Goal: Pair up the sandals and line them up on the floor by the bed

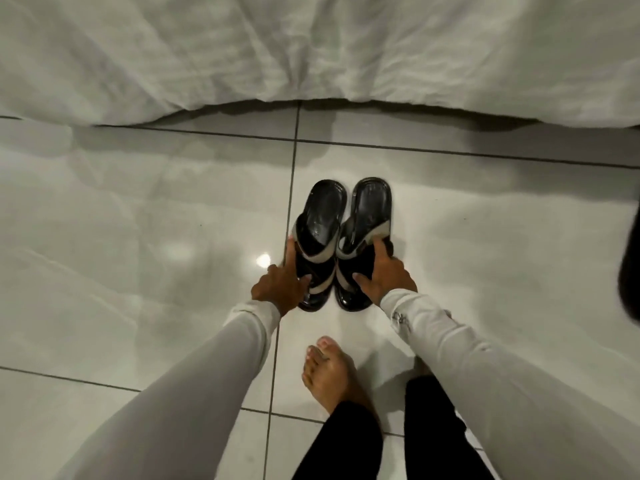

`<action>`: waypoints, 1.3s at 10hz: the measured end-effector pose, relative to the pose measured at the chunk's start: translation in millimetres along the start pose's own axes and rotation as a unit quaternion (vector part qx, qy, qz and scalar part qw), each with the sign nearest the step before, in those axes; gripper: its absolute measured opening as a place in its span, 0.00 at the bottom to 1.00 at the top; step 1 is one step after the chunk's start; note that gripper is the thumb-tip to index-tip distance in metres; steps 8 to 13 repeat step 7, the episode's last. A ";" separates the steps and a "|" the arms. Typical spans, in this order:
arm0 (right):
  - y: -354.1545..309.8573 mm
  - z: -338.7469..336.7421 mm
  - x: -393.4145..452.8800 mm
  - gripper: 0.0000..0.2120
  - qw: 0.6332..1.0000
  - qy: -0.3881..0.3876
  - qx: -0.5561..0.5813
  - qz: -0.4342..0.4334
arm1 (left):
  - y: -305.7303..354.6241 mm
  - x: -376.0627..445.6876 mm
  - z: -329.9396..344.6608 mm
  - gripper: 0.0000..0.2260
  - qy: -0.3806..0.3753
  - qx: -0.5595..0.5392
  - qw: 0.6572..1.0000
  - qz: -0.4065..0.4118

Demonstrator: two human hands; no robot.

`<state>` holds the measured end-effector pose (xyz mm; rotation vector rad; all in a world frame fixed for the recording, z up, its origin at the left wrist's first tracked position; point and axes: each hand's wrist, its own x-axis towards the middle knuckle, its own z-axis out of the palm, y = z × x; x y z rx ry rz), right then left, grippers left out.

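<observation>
I see two glossy black sandals [341, 244] with pale grey crossing straps on glossy white floor tiles [138, 220] ruled by dark grout lines. My sleeves [214, 368] are light grey, my trousers [349, 441] black, and the bedsheet [311, 46] is plain white.

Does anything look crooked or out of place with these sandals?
Nothing stands out. The left sandal and right sandal sit side by side on the tiled floor, heels toward the bed, with the left hand and right hand on them.
</observation>
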<state>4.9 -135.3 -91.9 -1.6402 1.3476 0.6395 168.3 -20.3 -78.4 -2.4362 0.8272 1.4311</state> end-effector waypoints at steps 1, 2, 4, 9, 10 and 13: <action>0.3 5.0 3.3 0.41 0.999 0.028 -0.015 -0.011 | 5.9 16.8 10.1 0.39 0.001 -0.020 1.000 -0.011; 0.9 -0.9 8.7 0.43 0.999 0.040 -0.012 -0.025 | 16.9 25.0 13.6 0.37 0.023 -0.033 0.999 -0.011; -12.0 -23.9 25.8 0.45 0.999 0.043 -0.004 -0.022 | 33.4 40.2 -6.4 0.34 0.048 -0.047 0.998 0.002; -17.9 -56.5 18.4 0.45 0.999 0.029 -0.021 0.001 | 57.6 25.8 -34.3 0.35 0.039 -0.037 0.999 0.000; -17.9 -56.5 18.4 0.45 0.999 0.029 -0.021 0.001 | 57.6 25.8 -34.3 0.35 0.039 -0.037 0.999 0.000; -17.9 -56.5 18.4 0.45 0.999 0.029 -0.021 0.001 | 57.6 25.8 -34.3 0.35 0.039 -0.037 0.999 0.000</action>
